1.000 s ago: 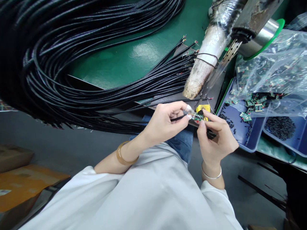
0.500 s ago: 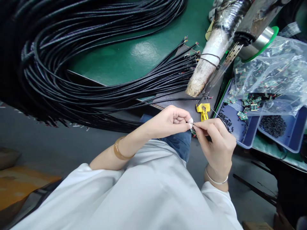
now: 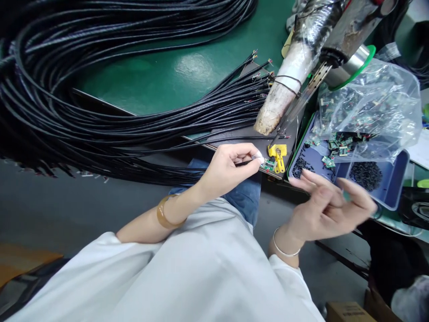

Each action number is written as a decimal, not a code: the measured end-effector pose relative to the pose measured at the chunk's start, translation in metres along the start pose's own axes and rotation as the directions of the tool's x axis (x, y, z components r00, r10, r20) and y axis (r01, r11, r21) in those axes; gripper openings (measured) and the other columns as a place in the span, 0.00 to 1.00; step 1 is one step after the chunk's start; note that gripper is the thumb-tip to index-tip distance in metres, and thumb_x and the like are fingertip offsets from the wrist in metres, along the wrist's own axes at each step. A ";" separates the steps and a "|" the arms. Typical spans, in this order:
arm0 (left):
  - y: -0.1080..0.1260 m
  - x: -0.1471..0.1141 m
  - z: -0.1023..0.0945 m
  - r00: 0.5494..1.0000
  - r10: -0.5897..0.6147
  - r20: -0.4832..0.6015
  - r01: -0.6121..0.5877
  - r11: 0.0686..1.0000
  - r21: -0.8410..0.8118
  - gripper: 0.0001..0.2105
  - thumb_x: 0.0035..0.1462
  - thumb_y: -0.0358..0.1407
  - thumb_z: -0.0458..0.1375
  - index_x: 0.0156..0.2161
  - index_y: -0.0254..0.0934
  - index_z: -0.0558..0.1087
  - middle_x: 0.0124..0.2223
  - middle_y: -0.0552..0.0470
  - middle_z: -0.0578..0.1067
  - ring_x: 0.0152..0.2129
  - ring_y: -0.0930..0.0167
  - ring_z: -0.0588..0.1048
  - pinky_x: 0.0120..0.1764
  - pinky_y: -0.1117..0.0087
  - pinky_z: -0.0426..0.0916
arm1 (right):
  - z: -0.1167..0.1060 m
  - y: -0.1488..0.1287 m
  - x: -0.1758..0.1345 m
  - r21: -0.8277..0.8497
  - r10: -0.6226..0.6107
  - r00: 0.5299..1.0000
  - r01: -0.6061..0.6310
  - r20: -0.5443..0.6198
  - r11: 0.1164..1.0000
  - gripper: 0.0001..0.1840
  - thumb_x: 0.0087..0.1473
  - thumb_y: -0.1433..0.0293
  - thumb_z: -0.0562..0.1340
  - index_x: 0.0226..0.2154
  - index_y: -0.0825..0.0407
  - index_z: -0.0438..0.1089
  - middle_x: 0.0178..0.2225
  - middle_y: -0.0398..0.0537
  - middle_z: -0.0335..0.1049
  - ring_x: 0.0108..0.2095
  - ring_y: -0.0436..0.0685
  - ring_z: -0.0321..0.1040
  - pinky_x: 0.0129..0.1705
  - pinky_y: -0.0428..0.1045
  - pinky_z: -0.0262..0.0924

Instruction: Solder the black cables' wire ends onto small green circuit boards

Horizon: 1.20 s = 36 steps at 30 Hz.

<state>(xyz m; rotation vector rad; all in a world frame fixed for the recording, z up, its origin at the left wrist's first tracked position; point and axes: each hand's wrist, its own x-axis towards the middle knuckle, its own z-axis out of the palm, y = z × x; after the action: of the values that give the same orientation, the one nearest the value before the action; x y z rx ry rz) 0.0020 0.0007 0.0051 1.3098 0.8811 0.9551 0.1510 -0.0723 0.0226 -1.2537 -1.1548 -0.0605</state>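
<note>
My left hand [image 3: 234,165] is closed in a pinch, white covers on its fingertips, around the end of a black cable [image 3: 244,162]. Just past those fingertips is a small green circuit board [image 3: 269,165], next to a yellow clip-like tool [image 3: 277,156]. Whether the board is joined to the cable is hidden by the fingers. My right hand [image 3: 330,208], slightly blurred, is open with its fingers apart and nothing visible in them. It hovers by the front edge of the blue trays [image 3: 398,192], near short black tube pieces [image 3: 301,167].
A large bundle of black cables [image 3: 150,118] runs across the green table [image 3: 147,85]. A soldering iron [image 3: 301,105] and a white wrapped tube [image 3: 278,100] slant in from above. Behind are a solder wire spool [image 3: 351,67] and a plastic bag of circuit boards [image 3: 368,112].
My right hand has let go at the left fingertips, opened, and swung right toward the trays. My left hand keeps its pinch, and the circuit board now shows more fully.
</note>
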 end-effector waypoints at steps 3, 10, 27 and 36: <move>0.000 0.000 0.002 1.000 0.011 -0.013 -0.011 1.000 0.004 0.05 0.56 0.31 0.60 0.30 0.32 0.75 0.28 0.52 0.75 0.25 0.77 0.71 0.30 0.77 0.66 | 0.006 0.008 -0.010 -0.048 0.099 0.987 -0.093 0.128 0.994 0.09 0.57 0.77 0.66 0.39 0.51 0.69 0.36 0.44 0.81 0.30 0.55 0.81 0.31 0.49 0.77; -0.003 0.003 -0.001 0.996 0.086 -0.020 -0.080 0.979 0.188 0.05 0.55 0.30 0.59 0.30 0.32 0.75 0.26 0.53 0.74 0.22 0.77 0.68 0.27 0.77 0.63 | 0.016 0.024 -0.018 -0.131 0.125 0.938 -0.086 0.325 0.988 0.06 0.58 0.73 0.64 0.33 0.50 0.66 0.43 0.49 0.81 0.37 0.55 0.81 0.39 0.50 0.77; 0.006 0.019 0.000 0.995 0.098 0.004 -0.098 0.991 0.085 0.06 0.55 0.31 0.59 0.29 0.31 0.75 0.25 0.55 0.71 0.20 0.80 0.64 0.25 0.79 0.60 | 0.022 0.023 0.001 -0.195 -0.087 0.934 0.162 0.346 0.967 0.07 0.56 0.76 0.65 0.35 0.48 0.70 0.42 0.44 0.80 0.42 0.56 0.80 0.38 0.51 0.75; 0.009 0.018 -0.001 0.997 0.075 -0.002 -0.074 0.992 0.098 0.06 0.55 0.31 0.60 0.29 0.31 0.75 0.27 0.54 0.73 0.23 0.79 0.68 0.27 0.79 0.64 | 0.024 0.015 0.001 -0.251 -0.139 0.923 0.239 0.358 0.938 0.10 0.53 0.79 0.68 0.34 0.48 0.70 0.42 0.45 0.81 0.42 0.56 0.80 0.42 0.50 0.75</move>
<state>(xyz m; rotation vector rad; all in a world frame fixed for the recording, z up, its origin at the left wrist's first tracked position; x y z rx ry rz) 0.0073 0.0178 0.0142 1.4323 0.8982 0.9844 0.1449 -0.0474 0.0094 -1.4424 -1.6100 -0.1736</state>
